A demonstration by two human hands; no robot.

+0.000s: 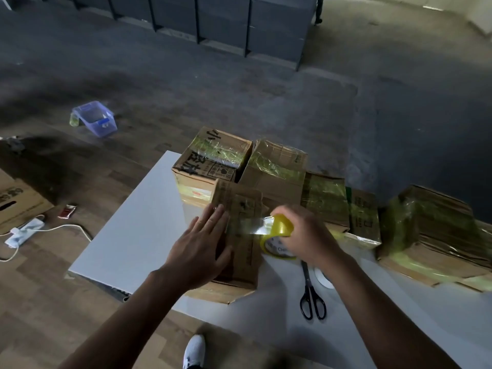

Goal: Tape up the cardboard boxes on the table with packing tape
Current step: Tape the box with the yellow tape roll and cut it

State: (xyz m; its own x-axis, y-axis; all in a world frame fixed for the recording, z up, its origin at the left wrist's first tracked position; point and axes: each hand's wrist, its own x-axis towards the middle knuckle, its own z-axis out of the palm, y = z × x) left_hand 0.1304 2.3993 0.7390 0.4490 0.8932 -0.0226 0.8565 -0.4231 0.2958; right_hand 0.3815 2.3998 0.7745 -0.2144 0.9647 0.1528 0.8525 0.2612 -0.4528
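Note:
A small brown cardboard box [241, 209] lies on the white table [133, 230] in front of me. My left hand [202, 249] lies flat on the box's left side with straight fingers, pressing it down. My right hand [306, 233] grips a yellow roll of packing tape [279, 235] just right of the box. A shiny strip of tape [250, 226] runs from the roll leftward across the box top to my left fingertips.
Several taped boxes [277, 166] stand behind and to the right. Black scissors [311, 296] and a white tape roll [323, 279] lie on the table at right. On the floor: a blue plastic bin [95, 121], a power strip [24, 231], another carton [16, 201].

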